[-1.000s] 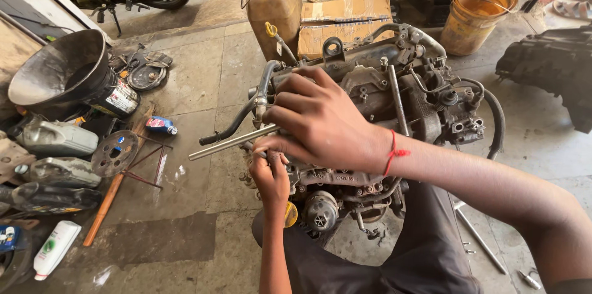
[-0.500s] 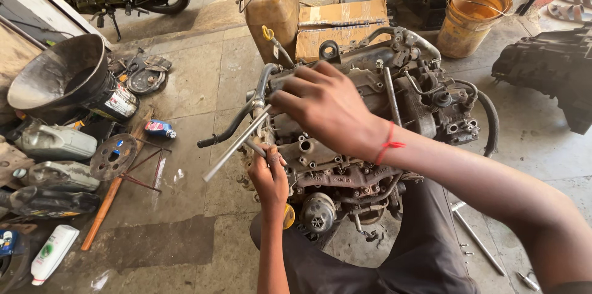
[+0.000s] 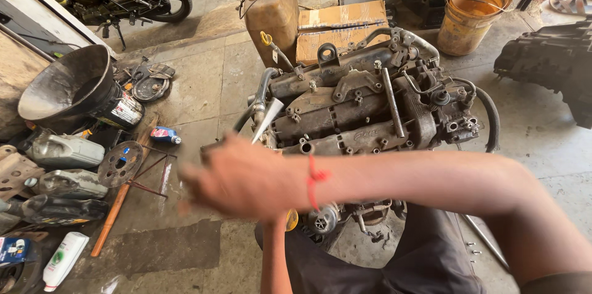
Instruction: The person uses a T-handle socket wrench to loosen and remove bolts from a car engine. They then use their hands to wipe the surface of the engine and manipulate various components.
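Greasy grey metal engine point(image 3: 370, 106) stands on concrete floor point(image 3: 203, 96), before person's knees. Right hand point(image 3: 243, 180) blurred, crossing engine's left end, maybe gripping shiny metal rod point(image 3: 266, 120); grip unclear. Left hand hidden beneath.

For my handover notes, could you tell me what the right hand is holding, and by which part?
The right hand, motion-blurred, appears to grip a metal wrench by its lower end; the hold itself is too blurred to confirm.

The blurred right hand point(image 3: 240, 177) hides the left hand and its grip.
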